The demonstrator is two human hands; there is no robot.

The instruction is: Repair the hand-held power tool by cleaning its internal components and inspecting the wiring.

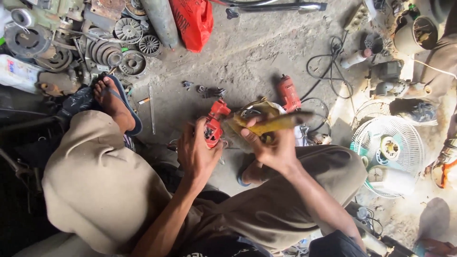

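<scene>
Left hand (196, 153): fingers curled tight around a small red power tool (213, 124), thumb over its body; the tool sits at frame centre, above the knees.

Right hand (269, 148): closed on a yellowish rag (266, 123) that wraps a dark, blurred part, pressed against the nose of the red tool. What lies under the cloth cannot be told.

The person sits low on a dusty concrete floor (257, 52), knees in tan trousers; one sandalled foot (114, 102) is at 10 o'clock from the hands.

Surroundings:
- Second red drill (288, 93) at 1 o'clock, lying on the floor just beyond the rag, black cable (328, 71) looping past it.
- Small loose metal bits (205, 89) at 12 o'clock, apart from the hands.
- Heap of grey pulleys and fan rotors (119, 47) at 10–11 o'clock.
- Red plastic bag (193, 21) at 12 o'clock, far edge, beside a grey cylinder (161, 19).
- White fan guard (388, 147) at 3 o'clock.
- White canister with coloured label (19, 71) at 9 o'clock, far left.
</scene>
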